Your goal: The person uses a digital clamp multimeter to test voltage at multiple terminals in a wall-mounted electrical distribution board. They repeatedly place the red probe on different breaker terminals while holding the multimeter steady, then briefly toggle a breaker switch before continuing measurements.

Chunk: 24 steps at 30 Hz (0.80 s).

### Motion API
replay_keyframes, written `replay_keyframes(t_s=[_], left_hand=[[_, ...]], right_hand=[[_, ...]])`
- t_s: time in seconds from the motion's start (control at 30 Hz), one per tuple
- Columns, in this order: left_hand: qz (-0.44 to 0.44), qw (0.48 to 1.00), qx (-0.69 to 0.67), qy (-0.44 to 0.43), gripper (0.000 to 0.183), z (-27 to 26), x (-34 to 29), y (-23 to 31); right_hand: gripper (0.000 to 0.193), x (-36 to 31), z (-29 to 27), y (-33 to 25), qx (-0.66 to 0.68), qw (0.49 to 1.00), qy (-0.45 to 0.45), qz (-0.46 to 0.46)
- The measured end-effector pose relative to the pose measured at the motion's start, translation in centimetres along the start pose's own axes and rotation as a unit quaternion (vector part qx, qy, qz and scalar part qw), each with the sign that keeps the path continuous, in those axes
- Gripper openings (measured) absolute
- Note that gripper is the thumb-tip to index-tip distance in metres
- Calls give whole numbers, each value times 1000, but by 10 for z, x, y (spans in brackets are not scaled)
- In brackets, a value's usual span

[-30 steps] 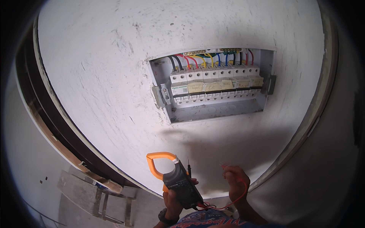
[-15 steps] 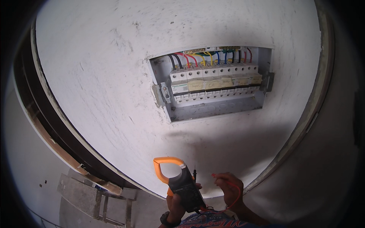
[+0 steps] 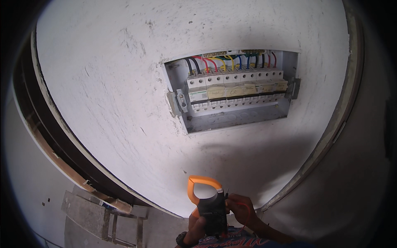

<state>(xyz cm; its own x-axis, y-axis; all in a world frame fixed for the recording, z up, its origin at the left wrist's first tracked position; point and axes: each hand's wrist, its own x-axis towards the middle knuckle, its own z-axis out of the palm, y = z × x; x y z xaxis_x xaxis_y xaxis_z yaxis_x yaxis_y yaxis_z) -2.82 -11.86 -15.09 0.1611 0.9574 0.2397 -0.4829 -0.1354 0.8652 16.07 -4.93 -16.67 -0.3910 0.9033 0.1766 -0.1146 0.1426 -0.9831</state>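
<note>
1. Head view: the left hand (image 3: 196, 226) grips the clamp meter (image 3: 214, 215), its thumb lying over the meter's left side.
2. The meter is in front of the white wall (image 3: 111, 103), below the breaker box (image 3: 235, 120) and well apart from it; its orange clamp loop points upward and its dark body hangs below.
3. The right hand (image 3: 243, 209) is at the meter's right edge, fingers bent in narrowly; what the fingertips hold, and whether they touch the meter, I cannot tell.
4. A red lead (image 3: 250, 214) curves along the right hand.
5. A dark probe tip (image 3: 227, 192) rises beside the meter's upper right edge.
6. In the recessed box, a row of white breakers (image 3: 235, 78) carries tan tape labels, with coloured wires (image 3: 224, 65) entering from above.
7. A dark wristband (image 3: 180, 239) circles the left wrist.
</note>
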Motion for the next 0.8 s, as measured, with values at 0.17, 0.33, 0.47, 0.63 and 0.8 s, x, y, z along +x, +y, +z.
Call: replay_keyframes(t_s=[0.17,0.33,0.47,0.63,0.8], left_hand=[[-16,999,-28,-13,96,-7,5,-1],[-31,999,-42,8,98,0,8,8],[-38,999,-3,9,104,4,11,13],[-24,999,-24,-4,104,1,15,3],[-20,1000,-18,-1,101,0,16,1]], right_hand=[[18,3,0,-10,63,996,-31,54],[30,13,-2,-12,135,987,48,68],[33,21,-7,-10,198,976,47,77],[29,24,7,-14,206,969,68,119],[28,23,5,-26,94,989,59,99]])
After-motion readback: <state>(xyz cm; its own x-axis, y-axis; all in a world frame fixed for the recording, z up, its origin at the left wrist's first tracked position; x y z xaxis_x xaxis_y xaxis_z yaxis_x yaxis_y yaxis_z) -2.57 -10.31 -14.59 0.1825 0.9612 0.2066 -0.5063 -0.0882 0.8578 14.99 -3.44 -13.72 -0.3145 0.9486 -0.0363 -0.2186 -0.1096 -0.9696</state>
